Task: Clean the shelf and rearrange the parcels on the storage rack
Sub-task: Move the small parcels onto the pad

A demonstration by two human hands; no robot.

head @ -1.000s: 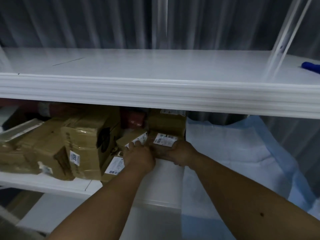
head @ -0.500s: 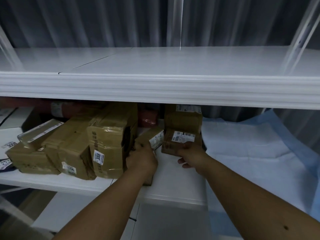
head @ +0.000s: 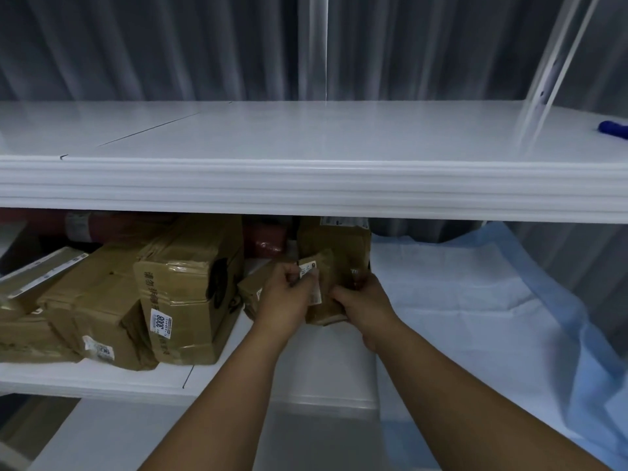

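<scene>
Both hands grasp a small brown cardboard parcel with a white label [head: 326, 294] on the white lower shelf [head: 102, 379]: the left hand [head: 287, 300] pinches its label edge, the right hand [head: 365, 305] curls round its lower right side. Just left of this parcel stands a large taped brown box [head: 190, 290]; right of it lies a pale blue sheet [head: 475, 317].

Bare upper shelf [head: 306, 137] above; lower shelf [head: 102, 377] crowded with parcels [head: 190, 294] at left, open cloth [head: 475, 317] at right.

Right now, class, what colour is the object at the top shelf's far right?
Blue, clearest in the head view.
</scene>
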